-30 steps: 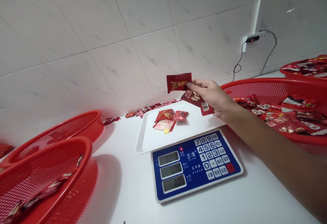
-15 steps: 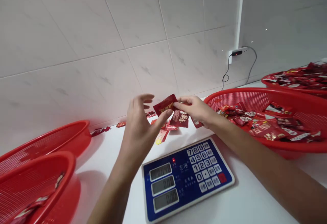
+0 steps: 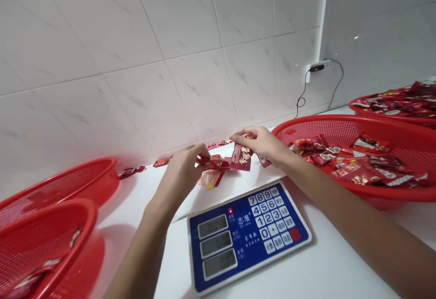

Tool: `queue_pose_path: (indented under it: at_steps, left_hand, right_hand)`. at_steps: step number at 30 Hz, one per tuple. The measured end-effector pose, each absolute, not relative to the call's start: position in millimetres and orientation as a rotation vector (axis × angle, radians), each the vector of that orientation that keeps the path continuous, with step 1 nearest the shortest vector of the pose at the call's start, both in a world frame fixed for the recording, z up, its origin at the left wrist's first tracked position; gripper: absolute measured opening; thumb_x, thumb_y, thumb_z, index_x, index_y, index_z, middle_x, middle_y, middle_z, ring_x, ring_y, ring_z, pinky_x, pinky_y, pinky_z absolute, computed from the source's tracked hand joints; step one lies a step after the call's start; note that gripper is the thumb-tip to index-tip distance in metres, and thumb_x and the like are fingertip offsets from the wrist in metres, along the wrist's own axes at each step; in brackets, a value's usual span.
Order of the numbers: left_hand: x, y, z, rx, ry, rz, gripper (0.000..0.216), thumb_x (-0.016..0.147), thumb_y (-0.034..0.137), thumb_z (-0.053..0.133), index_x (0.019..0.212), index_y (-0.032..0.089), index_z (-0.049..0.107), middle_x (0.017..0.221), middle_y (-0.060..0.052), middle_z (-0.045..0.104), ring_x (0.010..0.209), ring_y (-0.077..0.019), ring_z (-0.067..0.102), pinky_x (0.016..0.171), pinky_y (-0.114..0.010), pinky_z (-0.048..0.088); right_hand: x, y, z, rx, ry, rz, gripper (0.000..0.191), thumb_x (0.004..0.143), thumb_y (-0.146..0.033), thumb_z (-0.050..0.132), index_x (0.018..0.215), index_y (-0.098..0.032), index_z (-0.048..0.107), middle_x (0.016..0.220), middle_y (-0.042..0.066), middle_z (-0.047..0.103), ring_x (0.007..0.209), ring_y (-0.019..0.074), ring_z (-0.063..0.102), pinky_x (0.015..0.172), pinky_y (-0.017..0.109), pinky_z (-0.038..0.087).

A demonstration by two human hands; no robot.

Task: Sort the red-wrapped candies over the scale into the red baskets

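Over the white weighing platform (image 3: 235,185) of a scale, my left hand (image 3: 185,171) pinches a dark red snack packet (image 3: 221,166), seen nearly edge-on and partly hidden by the fingers. My right hand (image 3: 260,143) is closed at the top edge of another red snack packet (image 3: 241,157) with gold lettering. Beneath my hands lie lighter red packets (image 3: 208,178), and one more packet (image 3: 263,161) shows under my right wrist. The blue keypad panel (image 3: 250,237) of the scale is nearest me, with three displays at its left.
A red basket (image 3: 340,122) with several packets stands at right, a fuller red basket (image 3: 357,104) behind it. Two red baskets (image 3: 81,208) (image 3: 112,165) stand at left. Loose packets (image 3: 131,171) lie along the tiled wall. A cable (image 3: 304,92) hangs from the socket.
My left hand has closed from an open pose onto the dark red packet, which has moved left and down from my right fingers. My right hand stays near its place, with the gold-lettered packet.
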State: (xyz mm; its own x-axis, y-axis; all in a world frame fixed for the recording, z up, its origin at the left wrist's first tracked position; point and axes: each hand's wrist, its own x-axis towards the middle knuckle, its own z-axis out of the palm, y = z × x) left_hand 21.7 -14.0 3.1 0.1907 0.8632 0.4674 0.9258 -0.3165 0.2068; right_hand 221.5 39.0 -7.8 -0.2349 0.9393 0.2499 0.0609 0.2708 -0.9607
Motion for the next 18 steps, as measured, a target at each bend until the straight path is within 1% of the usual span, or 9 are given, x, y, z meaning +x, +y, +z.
queue_pose_path:
  at_steps: [2, 4, 6, 8, 11, 14, 16, 18]
  left_hand:
    - [14, -12, 1, -2.329, -1.821, -0.574, 0.015, 0.078, 0.009, 0.052, 0.083, 0.019, 0.061, 0.085, -0.006, 0.071, 0.075, -0.0216, 0.065, 0.067, -0.032, 0.048]
    - [8, -13, 3, -2.365, -1.832, -0.379, 0.025, 0.078, 0.009, 0.051, 0.095, 0.02, 0.065, 0.096, -0.008, 0.071, 0.083, -0.0237, 0.066, 0.071, -0.035, 0.05]
    - [4, -19, 8, -2.389, -1.801, -0.264, 0.035, 0.077, 0.012, 0.053, 0.108, 0.023, 0.067, 0.109, -0.01, 0.07, 0.094, -0.0268, 0.066, 0.077, -0.039, 0.05]
    - [3, -27, 16, -2.367, -1.79, -0.258, 0.038, 0.077, 0.017, 0.057, 0.113, 0.026, 0.067, 0.114, -0.01, 0.07, 0.097, -0.0288, 0.065, 0.08, -0.041, 0.05]
    - [13, -41, 30, -2.361, -1.787, -0.395, 0.034, 0.08, 0.023, 0.06, 0.112, 0.028, 0.068, 0.109, -0.006, 0.072, 0.092, -0.0263, 0.066, 0.08, -0.04, 0.05]
    - [35, -52, 34, -2.411, -1.801, -0.644, 0.024, 0.084, 0.033, 0.062, 0.106, 0.027, 0.07, 0.107, -0.004, 0.072, 0.094, -0.024, 0.065, 0.081, -0.037, 0.049]
    - [52, -56, 31, -2.535, -1.836, -0.832, 0.024, 0.087, 0.043, 0.06, 0.102, 0.026, 0.07, 0.103, -0.003, 0.073, 0.09, -0.0218, 0.066, 0.076, -0.034, 0.049]
    - [66, -56, 24, -2.67, -1.871, -0.978, 0.027, 0.088, 0.048, 0.058, 0.096, 0.024, 0.069, 0.094, -0.003, 0.072, 0.081, -0.0191, 0.066, 0.067, -0.03, 0.048]
  right_hand:
    - [220, 40, -7, -0.911, -1.439, 1.232, 0.01, 0.087, -0.026, 0.067, 0.085, -0.017, 0.072, 0.064, 0.003, 0.063, 0.05, 0.0093, 0.052, 0.041, 0.021, 0.036]
    - [216, 39, -5, -0.814, -1.24, 1.396, 0.012, 0.091, -0.02, 0.06, 0.084, -0.017, 0.069, 0.067, 0.002, 0.064, 0.056, 0.0096, 0.056, 0.051, 0.023, 0.046]
    - [213, 37, -4, -0.762, -1.046, 1.508, 0.015, 0.092, -0.016, 0.057, 0.081, -0.018, 0.067, 0.069, 0.001, 0.064, 0.057, 0.0092, 0.056, 0.056, 0.024, 0.049]
    - [211, 34, -1, -0.739, -0.925, 1.543, 0.015, 0.092, -0.014, 0.056, 0.081, -0.018, 0.065, 0.068, -0.001, 0.062, 0.053, 0.0085, 0.052, 0.056, 0.025, 0.049]
    - [211, 29, 3, -0.685, -0.817, 1.586, 0.019, 0.091, -0.009, 0.052, 0.079, -0.018, 0.063, 0.059, -0.005, 0.053, 0.049, 0.007, 0.046, 0.06, 0.025, 0.049]
    - [209, 23, 5, -0.626, -0.737, 1.668, 0.023, 0.087, -0.003, 0.047, 0.076, -0.018, 0.061, 0.056, -0.006, 0.047, 0.049, 0.0062, 0.043, 0.065, 0.024, 0.048]
    - [205, 18, 4, -0.561, -0.717, 1.706, 0.022, 0.084, -0.003, 0.049, 0.076, -0.019, 0.061, 0.056, -0.007, 0.046, 0.05, 0.0062, 0.044, 0.063, 0.022, 0.046]
    - [200, 15, 1, -0.477, -0.728, 1.714, 0.015, 0.081, -0.006, 0.055, 0.078, -0.019, 0.063, 0.057, -0.007, 0.048, 0.052, 0.0063, 0.045, 0.059, 0.021, 0.043]
